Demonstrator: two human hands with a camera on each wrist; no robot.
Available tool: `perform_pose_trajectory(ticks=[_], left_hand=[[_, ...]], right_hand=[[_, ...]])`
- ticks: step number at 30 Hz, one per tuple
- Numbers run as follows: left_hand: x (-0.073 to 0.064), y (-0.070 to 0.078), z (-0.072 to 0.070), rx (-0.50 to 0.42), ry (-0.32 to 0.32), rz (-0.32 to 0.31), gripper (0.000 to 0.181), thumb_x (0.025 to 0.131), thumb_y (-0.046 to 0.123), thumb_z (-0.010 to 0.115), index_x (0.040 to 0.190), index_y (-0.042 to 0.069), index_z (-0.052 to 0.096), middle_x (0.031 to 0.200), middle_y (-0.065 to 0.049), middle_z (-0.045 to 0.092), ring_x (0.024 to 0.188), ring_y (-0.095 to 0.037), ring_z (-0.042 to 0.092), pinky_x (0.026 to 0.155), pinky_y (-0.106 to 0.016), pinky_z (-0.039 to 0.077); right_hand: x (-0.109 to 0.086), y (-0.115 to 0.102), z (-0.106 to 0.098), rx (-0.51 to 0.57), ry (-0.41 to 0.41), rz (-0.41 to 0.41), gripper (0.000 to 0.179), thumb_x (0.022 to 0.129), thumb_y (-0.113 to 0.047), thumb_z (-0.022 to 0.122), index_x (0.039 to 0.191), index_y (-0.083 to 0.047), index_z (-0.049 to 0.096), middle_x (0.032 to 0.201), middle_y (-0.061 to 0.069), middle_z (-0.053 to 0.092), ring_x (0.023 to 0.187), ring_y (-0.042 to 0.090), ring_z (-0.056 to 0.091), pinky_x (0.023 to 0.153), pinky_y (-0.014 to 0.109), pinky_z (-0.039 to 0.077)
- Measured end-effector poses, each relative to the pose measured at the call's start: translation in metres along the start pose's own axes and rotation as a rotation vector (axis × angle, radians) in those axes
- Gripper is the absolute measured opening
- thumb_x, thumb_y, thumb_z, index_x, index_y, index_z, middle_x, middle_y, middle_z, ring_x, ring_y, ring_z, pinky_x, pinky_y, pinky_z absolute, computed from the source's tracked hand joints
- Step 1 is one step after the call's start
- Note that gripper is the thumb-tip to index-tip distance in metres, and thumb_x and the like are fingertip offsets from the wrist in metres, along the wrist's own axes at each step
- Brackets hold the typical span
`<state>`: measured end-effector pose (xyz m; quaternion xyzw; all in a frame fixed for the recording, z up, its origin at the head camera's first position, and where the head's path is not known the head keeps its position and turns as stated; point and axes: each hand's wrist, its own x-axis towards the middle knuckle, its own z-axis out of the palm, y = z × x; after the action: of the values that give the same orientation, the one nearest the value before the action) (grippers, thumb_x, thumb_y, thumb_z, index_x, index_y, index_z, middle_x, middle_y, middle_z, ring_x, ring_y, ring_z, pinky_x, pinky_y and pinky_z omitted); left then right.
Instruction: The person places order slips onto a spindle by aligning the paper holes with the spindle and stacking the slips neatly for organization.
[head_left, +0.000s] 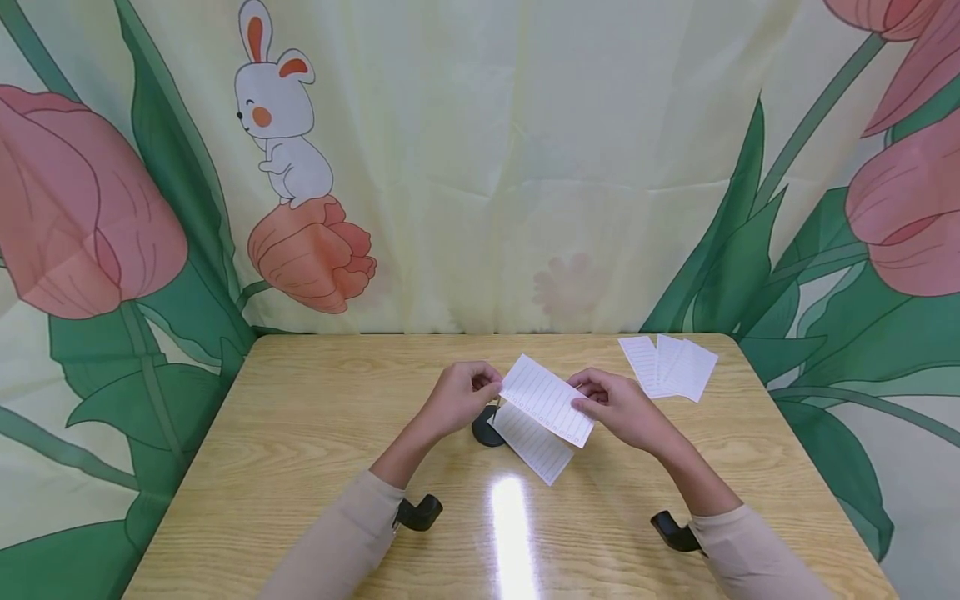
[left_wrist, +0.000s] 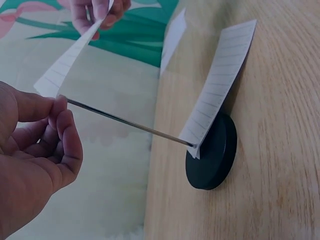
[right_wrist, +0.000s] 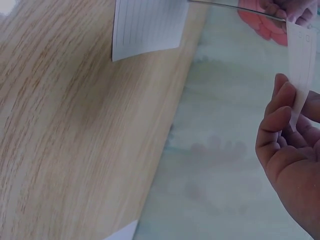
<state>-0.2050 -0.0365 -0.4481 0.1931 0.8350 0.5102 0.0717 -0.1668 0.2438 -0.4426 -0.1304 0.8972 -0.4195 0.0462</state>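
Note:
A lined paper sheet (head_left: pixel 546 398) is held up between both hands over a bill spike with a round black base (left_wrist: pixel 222 160). With thumb and forefinger, my left hand (head_left: pixel 461 398) pinches the sheet's corner right at the tip of the thin metal rod (left_wrist: pixel 125 120). My right hand (head_left: pixel 624 410) grips the sheet's opposite side, thumb on top and fingers beneath. Lower down, another lined sheet (left_wrist: pixel 216 82) is on the rod by one corner, close over the base, its far part sticking out to the side.
Several loose lined sheets (head_left: pixel 671 367) lie fanned at the back right of the wooden table (head_left: pixel 337 400). Behind the table hangs a curtain (head_left: pixel 465 167) printed with tulips and a rabbit. Black wrist mounts (head_left: pixel 420 512) stick out by the sleeves.

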Motion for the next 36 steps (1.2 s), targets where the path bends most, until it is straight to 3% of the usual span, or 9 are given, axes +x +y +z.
perform_pose_trajectory(ticks=[5, 23, 33, 36], left_hand=[[-0.001, -0.001, 0.001, -0.035, -0.004, -0.032, 0.006, 0.099, 0.005, 0.067, 0.097, 0.003, 0.073, 0.089, -0.007, 0.070, 0.079, -0.015, 0.063, 0.069, -0.025, 0.055], [-0.002, -0.007, 0.002, -0.140, 0.002, -0.043, 0.007, 0.099, 0.003, 0.066, 0.097, 0.000, 0.073, 0.090, -0.010, 0.071, 0.079, -0.013, 0.064, 0.069, -0.023, 0.053], [-0.002, -0.011, 0.005, -0.125, 0.002, -0.049, 0.007, 0.099, 0.004, 0.066, 0.096, 0.002, 0.072, 0.089, -0.011, 0.072, 0.089, -0.034, 0.070, 0.068, -0.023, 0.053], [-0.004, -0.013, 0.006, -0.102, 0.004, -0.049, 0.007, 0.099, 0.004, 0.066, 0.096, 0.001, 0.072, 0.089, -0.010, 0.072, 0.089, -0.034, 0.071, 0.068, -0.022, 0.053]], right_hand=[[0.000, -0.001, 0.000, -0.006, 0.003, -0.013, 0.021, 0.098, -0.006, 0.069, 0.118, -0.001, 0.069, 0.101, 0.008, 0.072, 0.093, 0.018, 0.069, 0.077, 0.027, 0.058], [0.000, -0.003, 0.001, -0.026, 0.019, -0.024, 0.021, 0.098, -0.008, 0.070, 0.118, -0.002, 0.069, 0.102, 0.007, 0.073, 0.095, 0.017, 0.069, 0.080, 0.029, 0.058], [-0.001, -0.001, 0.004, -0.014, 0.023, -0.020, 0.020, 0.097, -0.007, 0.071, 0.117, -0.003, 0.069, 0.099, 0.006, 0.073, 0.091, 0.016, 0.069, 0.076, 0.025, 0.057], [-0.002, 0.001, 0.006, -0.013, 0.020, -0.024, 0.019, 0.097, -0.007, 0.071, 0.116, -0.003, 0.069, 0.099, 0.006, 0.073, 0.090, 0.015, 0.068, 0.076, 0.026, 0.057]])
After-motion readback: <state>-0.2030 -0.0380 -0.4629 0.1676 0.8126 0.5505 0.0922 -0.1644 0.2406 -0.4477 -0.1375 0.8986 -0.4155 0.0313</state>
